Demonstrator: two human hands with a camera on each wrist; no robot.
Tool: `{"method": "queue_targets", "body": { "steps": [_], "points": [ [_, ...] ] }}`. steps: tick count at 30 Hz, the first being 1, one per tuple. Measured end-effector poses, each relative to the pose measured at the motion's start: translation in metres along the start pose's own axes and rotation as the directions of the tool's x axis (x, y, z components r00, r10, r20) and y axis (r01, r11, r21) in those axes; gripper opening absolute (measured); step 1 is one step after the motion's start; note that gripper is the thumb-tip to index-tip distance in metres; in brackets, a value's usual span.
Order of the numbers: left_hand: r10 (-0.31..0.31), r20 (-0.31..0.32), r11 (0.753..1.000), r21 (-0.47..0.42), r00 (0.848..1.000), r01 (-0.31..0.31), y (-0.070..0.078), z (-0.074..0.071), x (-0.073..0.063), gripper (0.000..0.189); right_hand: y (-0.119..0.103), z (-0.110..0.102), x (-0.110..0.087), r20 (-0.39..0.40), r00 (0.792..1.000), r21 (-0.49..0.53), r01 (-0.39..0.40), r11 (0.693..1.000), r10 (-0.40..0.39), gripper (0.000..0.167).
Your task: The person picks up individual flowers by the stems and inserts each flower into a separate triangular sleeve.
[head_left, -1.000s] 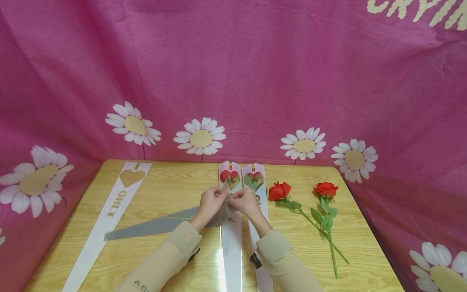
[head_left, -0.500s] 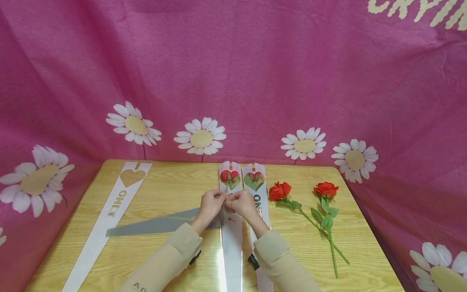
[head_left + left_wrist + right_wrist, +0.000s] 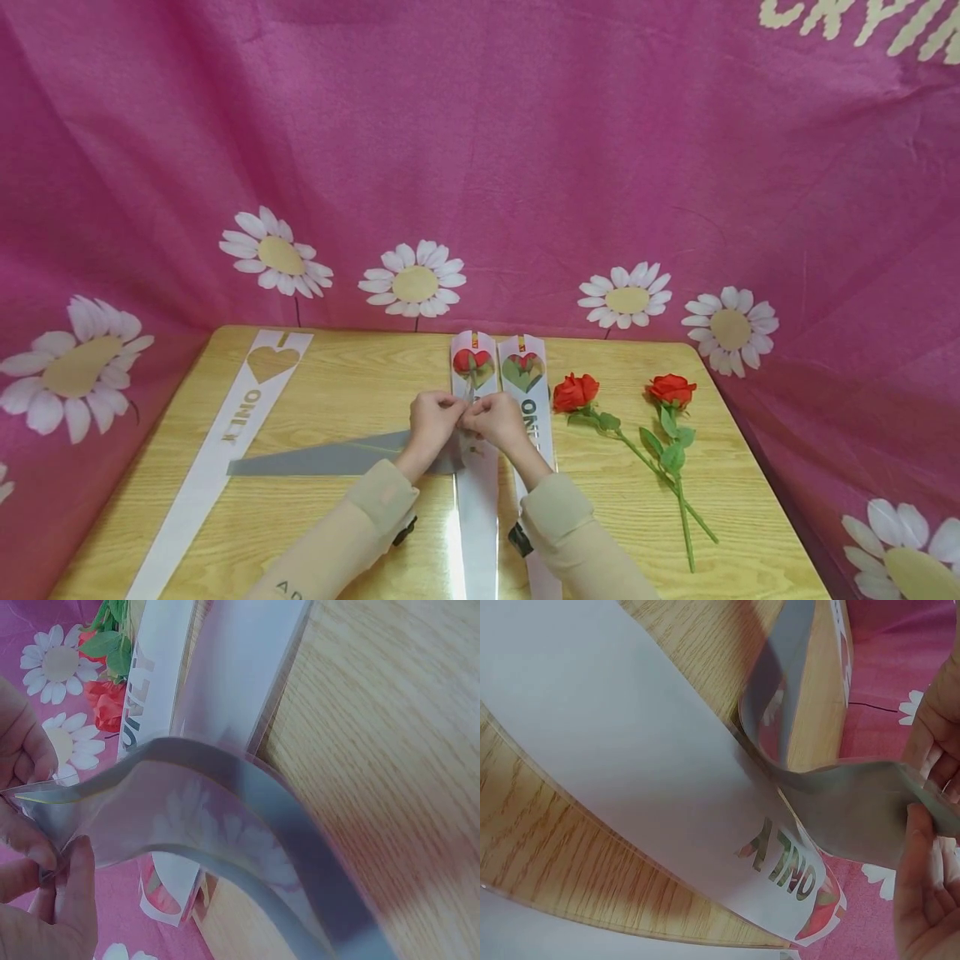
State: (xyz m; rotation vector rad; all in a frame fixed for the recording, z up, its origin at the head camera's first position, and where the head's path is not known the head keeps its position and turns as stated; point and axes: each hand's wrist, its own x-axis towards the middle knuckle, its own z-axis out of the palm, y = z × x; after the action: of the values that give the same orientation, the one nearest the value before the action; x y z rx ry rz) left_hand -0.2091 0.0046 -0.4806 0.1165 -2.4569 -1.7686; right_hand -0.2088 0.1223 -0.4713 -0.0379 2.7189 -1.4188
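Observation:
Between my two hands is a grey-and-clear tapered flower sleeve (image 3: pixel 322 461), its narrow tail reaching left over the table. My left hand (image 3: pixel 431 421) pinches its wide end between thumb and fingers. Right beside it, my right hand (image 3: pixel 497 419) pinches the same end. In the left wrist view the clear panel of the sleeve (image 3: pixel 187 817) bows between grey borders. Below the hands lies a white sleeve (image 3: pixel 476 508) with a red rose showing through its heart window. A second filled white sleeve (image 3: pixel 529 412) lies to its right, partly covered by the right arm.
At the left, a flat white sleeve (image 3: pixel 198 483) marked ONLY lies slanted, with the grey tail over its edge. Two red roses, one leaning left (image 3: pixel 575 392) and one upright (image 3: pixel 671 389), lie at the right with stems crossed. A pink daisy-print cloth (image 3: pixel 510 167) surrounds the wooden table (image 3: pixel 352 367).
The grey sleeve's tail has shifted slightly right and up. My hands have drawn closer together at its wide end, and the right hand has moved a little left.

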Motion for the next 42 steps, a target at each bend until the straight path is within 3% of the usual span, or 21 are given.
{"method": "queue_targets", "body": {
  "steps": [3, 9, 17, 21, 25, 28, 32, 35, 42],
  "points": [
    [-0.017, -0.009, 0.999, -0.04, 1.0, 0.017, -0.002, 0.0, 0.0, 0.012, 0.0, 0.0, 0.0, 0.003, 1.0, 0.03, -0.007, 1.0, 0.007, 0.01],
    [-0.067, -0.013, 0.986, -0.157, 0.998, 0.064, -0.004, -0.001, 0.0, 0.018, 0.002, -0.002, 0.0, 0.034, 0.995, 0.171, -0.098, 0.98, 0.094, 0.016],
    [-0.078, -0.048, 0.971, -0.23, 0.996, 0.065, -0.003, -0.002, 0.003, 0.017, 0.003, -0.004, 0.0, 0.038, 0.976, 0.359, -0.212, 0.909, 0.213, 0.02],
    [-0.054, -0.062, 0.988, -0.151, 0.997, 0.044, -0.001, -0.006, 0.004, 0.013, 0.005, -0.005, -0.001, -0.03, 0.97, 0.391, -0.21, 0.896, 0.24, 0.017],
    [0.018, -0.039, 1.0, 0.011, 0.999, -0.017, 0.003, -0.01, 0.005, 0.011, 0.005, -0.005, -0.002, -0.126, 0.969, 0.309, -0.167, 0.936, 0.214, 0.013],
    [0.074, -0.009, 0.985, 0.16, 0.997, -0.072, 0.005, -0.013, 0.006, 0.012, 0.005, -0.004, -0.002, -0.182, 0.967, 0.204, -0.142, 0.969, 0.18, 0.012],
    [0.089, 0.04, 0.951, 0.293, 0.995, -0.097, 0.009, -0.014, 0.006, 0.02, 0.005, -0.003, -0.003, -0.234, 0.964, 0.101, -0.101, 0.99, 0.122, 0.012],
    [0.075, 0.065, 0.938, 0.333, 0.995, -0.092, 0.011, -0.015, 0.007, 0.027, 0.004, -0.004, -0.004, -0.249, 0.963, 0.064, -0.089, 0.994, 0.102, 0.011],
    [0.076, 0.057, 0.91, 0.403, 0.995, -0.093, 0.012, -0.017, 0.009, 0.034, 0.007, -0.005, -0.005, -0.255, 0.962, 0.022, -0.099, 0.995, 0.102, 0.01]
  ]
}}
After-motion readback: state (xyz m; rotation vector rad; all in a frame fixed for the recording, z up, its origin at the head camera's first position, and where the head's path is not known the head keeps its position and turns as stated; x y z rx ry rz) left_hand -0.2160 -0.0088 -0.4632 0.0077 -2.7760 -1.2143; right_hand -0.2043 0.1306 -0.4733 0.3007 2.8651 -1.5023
